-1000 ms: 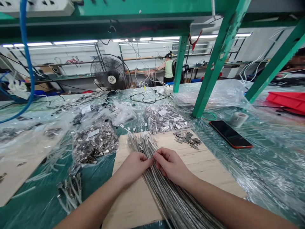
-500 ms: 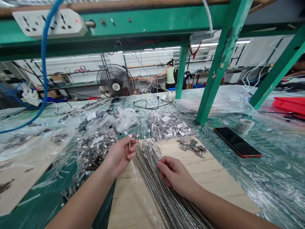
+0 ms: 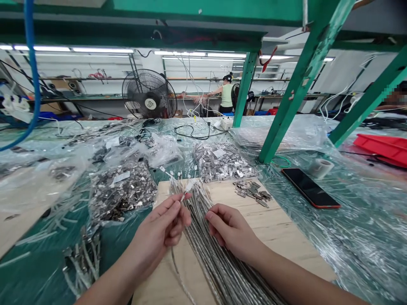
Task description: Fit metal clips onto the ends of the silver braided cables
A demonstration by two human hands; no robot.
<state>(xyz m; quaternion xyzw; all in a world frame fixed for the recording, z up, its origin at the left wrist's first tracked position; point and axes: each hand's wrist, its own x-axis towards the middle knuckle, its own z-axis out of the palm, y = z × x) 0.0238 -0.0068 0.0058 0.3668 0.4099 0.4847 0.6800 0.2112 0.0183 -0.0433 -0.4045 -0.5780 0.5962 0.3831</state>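
A thick bundle of thin grey cables (image 3: 219,258) runs over a light wooden board (image 3: 273,228), with small white ends at its far tip. My left hand (image 3: 165,224) pinches one cable near its white end, and the cable's length hangs down below the fingers. At the bundle's right side, my right hand (image 3: 233,228) is closed with thumb against fingers; what it may hold is too small to tell. Flat metal pieces (image 3: 254,192) lie on the board's far right part. Behind the board sits a bag of metal parts (image 3: 222,163).
Another bag of metal parts (image 3: 124,190) lies left of the board, near short cable pieces (image 3: 83,258). To the right are a phone (image 3: 310,187), a tape roll (image 3: 320,168) and a red tray (image 3: 383,148). A green post (image 3: 286,99) rises beyond; a person sits farther back.
My left hand has come nearer and turned, now pinching a cable by its white end over the bundle. My right hand has barely moved. The view has tilted down and shifted slightly.
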